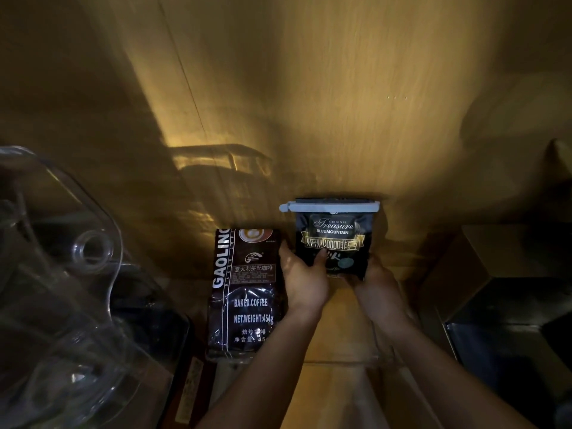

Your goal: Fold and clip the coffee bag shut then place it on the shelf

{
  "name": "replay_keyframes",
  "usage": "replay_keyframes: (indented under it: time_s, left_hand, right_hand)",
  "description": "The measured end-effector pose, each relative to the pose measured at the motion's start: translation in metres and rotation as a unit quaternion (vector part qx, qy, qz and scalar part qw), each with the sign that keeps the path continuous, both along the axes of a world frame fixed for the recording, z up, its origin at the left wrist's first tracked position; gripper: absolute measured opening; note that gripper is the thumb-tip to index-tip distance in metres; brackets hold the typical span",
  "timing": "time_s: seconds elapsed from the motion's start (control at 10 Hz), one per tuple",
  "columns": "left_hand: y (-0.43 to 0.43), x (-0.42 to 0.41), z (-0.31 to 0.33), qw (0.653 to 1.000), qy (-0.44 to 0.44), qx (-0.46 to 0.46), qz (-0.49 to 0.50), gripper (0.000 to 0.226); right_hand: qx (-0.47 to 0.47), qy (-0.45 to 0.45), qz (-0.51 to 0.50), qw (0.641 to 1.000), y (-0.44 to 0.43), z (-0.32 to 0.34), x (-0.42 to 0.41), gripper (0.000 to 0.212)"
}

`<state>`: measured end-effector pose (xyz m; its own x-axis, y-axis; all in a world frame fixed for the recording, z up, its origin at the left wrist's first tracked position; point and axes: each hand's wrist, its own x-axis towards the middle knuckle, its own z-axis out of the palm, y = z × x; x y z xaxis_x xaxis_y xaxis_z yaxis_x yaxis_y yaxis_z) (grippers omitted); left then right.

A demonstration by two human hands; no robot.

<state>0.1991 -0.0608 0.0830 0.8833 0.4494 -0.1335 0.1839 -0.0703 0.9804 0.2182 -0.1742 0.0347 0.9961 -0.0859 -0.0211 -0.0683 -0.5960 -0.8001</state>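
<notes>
Bare shelf (pixel 337 323) between tall brown coffee bag (pixel 247 292) leftward and dark box (pixel 507 320) rightward.

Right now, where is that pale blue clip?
In the head view, right of centre, the pale blue clip runs across the folded top of the black coffee bag, held by both hands against the wooden back panel, right of the brown coffee bag.

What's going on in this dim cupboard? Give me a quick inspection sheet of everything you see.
Surface: wooden shelf, dimly lit.
Job's things: black coffee bag, upright, top folded under a light blue clip.
Clutter: brown Gaolin coffee bag to its left; clear plastic container far left.
Hands: left hand and right hand both grip the black bag's lower part.
Cables: nothing seen.
Surroundings: wooden back panel; dark box at right.
</notes>
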Motion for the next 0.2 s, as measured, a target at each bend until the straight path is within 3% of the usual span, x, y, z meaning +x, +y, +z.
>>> replay_keyframes:
  time_s: [0.1,0.2]
  left_hand:
    - [-0.003,-0.016,0.012,0.994,-0.009,-0.106,0.036,0.067]
    - [-0.008,-0.032,0.029,0.98,-0.044,-0.193,0.015,0.052]
  right_hand:
    - [-0.047,0.046,0.009,0.998,-0.01,0.009,0.0,0.039]
    - [-0.072,0.103,0.048,0.991,-0.022,0.025,-0.002,0.042]
